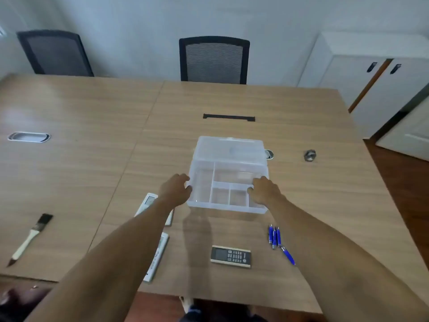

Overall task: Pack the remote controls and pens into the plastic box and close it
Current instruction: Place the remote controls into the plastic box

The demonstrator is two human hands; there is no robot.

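1. Clear plastic box (228,180) sat mid tabletop (92,126), lid open, compartments empty.
2. Left hand (176,188) & right hand (264,190) gripped the box's sides.
3. Black remote (231,256), two white remotes (160,254), blue pens (275,237) lay nearer, w/ none in yet.

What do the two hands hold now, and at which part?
The plastic box: left hand on its left wall, right hand on its right side.

Wood-grain desk (92,126) carrying an open clear plastic box (228,198) at centre; white remotes (157,256) near left, black remote (231,256) near, blue pens (275,237) right, paintbrush (30,238) far left.
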